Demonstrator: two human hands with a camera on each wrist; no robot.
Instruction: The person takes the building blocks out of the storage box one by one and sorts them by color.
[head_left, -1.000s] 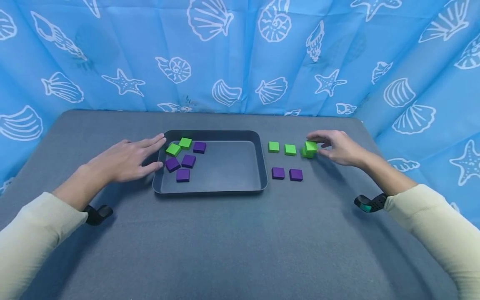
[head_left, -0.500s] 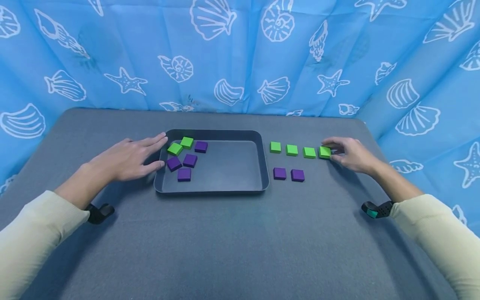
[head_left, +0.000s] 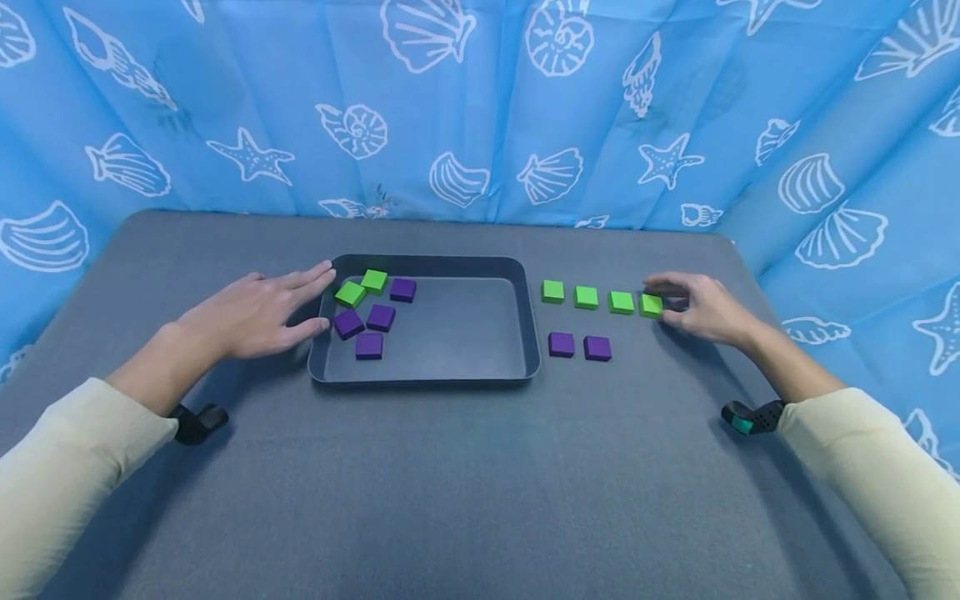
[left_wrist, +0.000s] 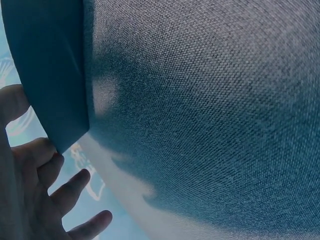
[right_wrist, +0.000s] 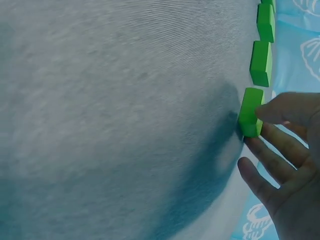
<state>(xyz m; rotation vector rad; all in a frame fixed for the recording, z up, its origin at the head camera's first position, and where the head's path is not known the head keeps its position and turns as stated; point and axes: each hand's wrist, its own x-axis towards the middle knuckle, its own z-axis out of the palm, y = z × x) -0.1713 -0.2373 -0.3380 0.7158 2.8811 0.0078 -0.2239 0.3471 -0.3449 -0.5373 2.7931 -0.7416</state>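
Observation:
In the head view my right hand (head_left: 697, 308) pinches a green block (head_left: 651, 306) at the right end of a row of several green blocks (head_left: 587, 297). The right wrist view has the thumb on the near face of this green block (right_wrist: 250, 112), which sits on the cloth. My left hand (head_left: 251, 321) lies at the left side of a dark tray (head_left: 423, 383), its fingers stretched out and fingertips right at the rim. Inside the tray's left half are two green blocks (head_left: 350, 294) and several purple blocks (head_left: 381, 317).
Two purple blocks (head_left: 597, 348) lie in front of the green row, right of the tray. A grey cloth (head_left: 480, 483) covers the table. Behind it hangs a blue curtain (head_left: 495, 108) with white shell prints.
My right hand has moved right, bringing the green block from over the third one down to the row's right end. The left hand has stayed at the tray.

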